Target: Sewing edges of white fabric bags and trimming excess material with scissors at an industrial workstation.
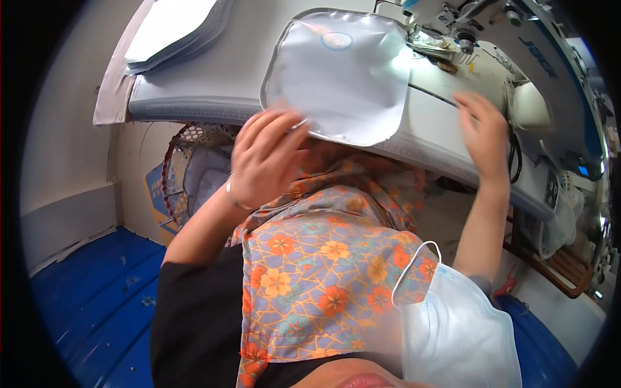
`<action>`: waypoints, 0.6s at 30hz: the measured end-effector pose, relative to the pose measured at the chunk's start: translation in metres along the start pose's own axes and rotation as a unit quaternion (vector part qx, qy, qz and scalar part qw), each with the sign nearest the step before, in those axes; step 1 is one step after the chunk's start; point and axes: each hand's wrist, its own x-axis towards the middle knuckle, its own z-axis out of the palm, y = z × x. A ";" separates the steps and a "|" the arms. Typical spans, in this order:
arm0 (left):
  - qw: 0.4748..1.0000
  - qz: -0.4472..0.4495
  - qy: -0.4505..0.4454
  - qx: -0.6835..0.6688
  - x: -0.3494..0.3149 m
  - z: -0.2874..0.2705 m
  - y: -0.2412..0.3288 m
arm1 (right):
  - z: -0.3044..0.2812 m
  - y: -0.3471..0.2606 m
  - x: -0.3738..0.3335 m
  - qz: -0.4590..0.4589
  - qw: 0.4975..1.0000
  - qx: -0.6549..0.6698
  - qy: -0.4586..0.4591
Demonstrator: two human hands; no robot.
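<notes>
on the white sewing table [427, 123], hanging partly over its near edge, lay a pale grey-white fabric panel [343, 74], roughly square w/ rounded corners. grey piping ran along its left and top edge, and a small round blue-rimmed vent patch [337, 41] sat near the top middle. surface looked smooth and a bit shiny, w/ soft wrinkles toward the lower right; far right corner reached in under the machine head.

left hand [268, 158] gripped the panel's lower left corner, fingers curled over the edge, prob. to keep it from sliding off and to steer it. right hand [484, 129] lay flat and released on the table just right of the panel, fingers spread, holding nothing, seemingly steadying things near the sewing machine [517, 58].

further out: a stack of similar pale pieces [178, 29] sat at the table's far left, well apart from the panel. a mesh basket [187, 168] stood under the table edge, beside the left forearm. blue floor [97, 291] below. floral scarf [323, 258] and a white face mask [453, 330] filled the near foreground.
</notes>
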 end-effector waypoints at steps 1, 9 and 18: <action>0.999 -0.007 -0.023 -0.039 0.030 0.006 0.011 | 0.016 -0.008 0.015 -0.051 0.998 0.022 0.018; 0.987 0.056 -0.132 -0.078 0.069 0.058 0.059 | 0.072 -0.012 0.048 -0.181 0.978 -0.033 0.096; 0.992 0.063 -0.080 -0.078 0.086 0.068 0.046 | 0.071 -0.016 0.047 -0.176 0.979 -0.041 0.096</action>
